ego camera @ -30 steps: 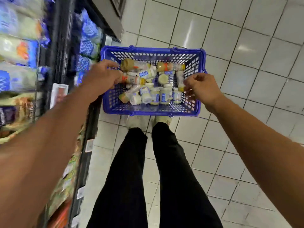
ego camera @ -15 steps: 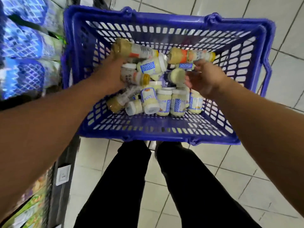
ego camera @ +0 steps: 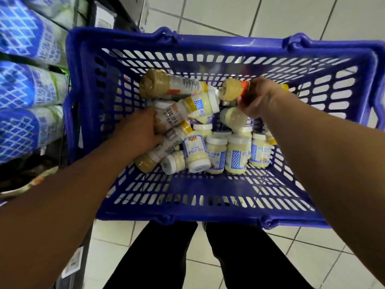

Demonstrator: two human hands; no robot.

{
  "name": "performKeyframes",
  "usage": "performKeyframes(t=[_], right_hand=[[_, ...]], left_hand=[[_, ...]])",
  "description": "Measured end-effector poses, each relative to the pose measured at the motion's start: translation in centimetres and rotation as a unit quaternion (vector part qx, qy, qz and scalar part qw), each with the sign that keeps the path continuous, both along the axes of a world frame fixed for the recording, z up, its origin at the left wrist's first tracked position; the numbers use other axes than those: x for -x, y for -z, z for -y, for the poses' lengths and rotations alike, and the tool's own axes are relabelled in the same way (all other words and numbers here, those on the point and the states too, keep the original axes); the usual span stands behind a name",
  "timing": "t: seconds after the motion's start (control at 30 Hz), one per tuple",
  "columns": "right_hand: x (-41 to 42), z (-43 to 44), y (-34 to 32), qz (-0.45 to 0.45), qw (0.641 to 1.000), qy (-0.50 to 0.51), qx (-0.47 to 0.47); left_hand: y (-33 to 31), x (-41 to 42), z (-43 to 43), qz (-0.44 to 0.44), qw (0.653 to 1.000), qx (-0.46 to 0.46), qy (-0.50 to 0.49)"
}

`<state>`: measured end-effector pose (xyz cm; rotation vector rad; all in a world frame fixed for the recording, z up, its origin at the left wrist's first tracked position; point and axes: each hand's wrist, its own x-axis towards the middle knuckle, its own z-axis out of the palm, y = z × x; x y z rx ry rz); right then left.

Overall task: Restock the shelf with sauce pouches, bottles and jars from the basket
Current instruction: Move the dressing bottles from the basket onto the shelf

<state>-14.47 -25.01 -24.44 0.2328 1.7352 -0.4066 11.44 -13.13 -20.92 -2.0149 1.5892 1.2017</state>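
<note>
A blue plastic basket (ego camera: pixel 208 207) stands on the tiled floor in front of my feet. Inside it lie several tan sauce bottles and pale yellow jars with white lids (ego camera: pixel 236 156). My left hand (ego camera: pixel 141 130) is down in the pile, its fingers curled round a bottle with a white label (ego camera: pixel 169 117). My right hand (ego camera: pixel 257 99) grips a tan bottle with an orange band (ego camera: pixel 231 89) near the basket's back wall. Another tan bottle (ego camera: pixel 164 83) lies loose at the back left.
A shelf unit on the left holds blue and white sauce pouches (ego camera: pixel 23 86) stacked in rows, with price tags (ego camera: pixel 73 265) on the lower rail. White floor tiles (ego camera: pixel 291 15) spread beyond the basket and to the right. My black trousers (ego camera: pixel 229 257) fill the bottom middle.
The view has closed in on the basket. My left hand has sunk deeper onto the white-labelled bottle, and my right hand has moved back and closed round the orange-banded bottle.
</note>
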Motion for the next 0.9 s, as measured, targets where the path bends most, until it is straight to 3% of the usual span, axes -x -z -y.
performKeyframes(t=[0.17, 0.3, 0.4, 0.63, 0.9], right_hand=[[0.0, -1.7, -1.0, 0.023, 0.997, 0.04, 0.067], [0.3, -4.9, -4.5, 0.143, 0.982, 0.059, 0.111], [0.4, -8.3, -8.5, 0.204, 0.97, 0.043, 0.127], [0.8, -13.3, -19.1, 0.153, 0.97, 0.007, 0.187], [2.4, -13.1, -35.8, 0.139, 0.961, -0.023, 0.239]], left_hand=[[-1.5, 0.2, -0.7, -0.066, 0.989, -0.022, -0.133], [-4.0, 2.0, -0.9, -0.096, 0.973, -0.041, -0.207], [-6.3, 4.1, -1.0, -0.16, 0.941, -0.065, -0.29], [-13.9, 8.6, -0.1, -0.275, 0.885, -0.061, -0.37], [-29.3, 11.1, 1.0, -0.351, 0.865, -0.027, -0.359]])
